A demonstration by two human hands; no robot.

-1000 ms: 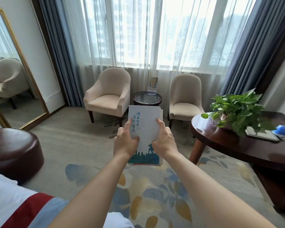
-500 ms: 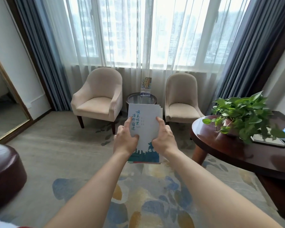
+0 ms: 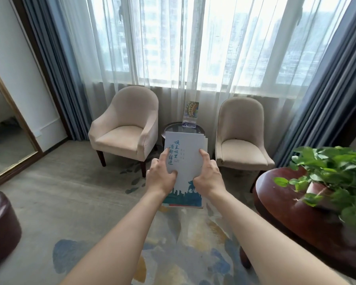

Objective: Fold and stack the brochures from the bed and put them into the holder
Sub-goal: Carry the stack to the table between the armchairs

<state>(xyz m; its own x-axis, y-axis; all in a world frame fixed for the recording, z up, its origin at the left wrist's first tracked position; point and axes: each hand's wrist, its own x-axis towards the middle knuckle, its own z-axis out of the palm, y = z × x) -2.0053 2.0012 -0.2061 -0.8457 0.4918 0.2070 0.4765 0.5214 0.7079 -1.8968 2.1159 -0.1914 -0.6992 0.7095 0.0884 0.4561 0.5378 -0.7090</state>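
A stack of folded brochures point(image 3: 186, 159), white with blue lettering and a teal skyline at the bottom, is held upright at arm's length. My left hand point(image 3: 161, 175) grips its left edge and my right hand point(image 3: 209, 176) grips its right edge, thumbs on the front cover. Beyond the stack, a clear holder point(image 3: 190, 118) with one colourful brochure in it stands on a small round dark side table point(image 3: 173, 128) by the window, between two chairs.
Two beige armchairs point(image 3: 125, 130) point(image 3: 242, 138) flank the side table. A dark wooden table point(image 3: 308, 204) with a potted plant point(image 3: 333, 173) is at the right. A brown ottoman point(image 3: 0, 225) and a floor mirror point(image 3: 6, 128) are at the left. Patterned carpet lies ahead.
The view has moved forward and turned right toward the window; the bed corner has left the frame, and the chairs and holder appear closer. Both hands still hold the stack the same way.
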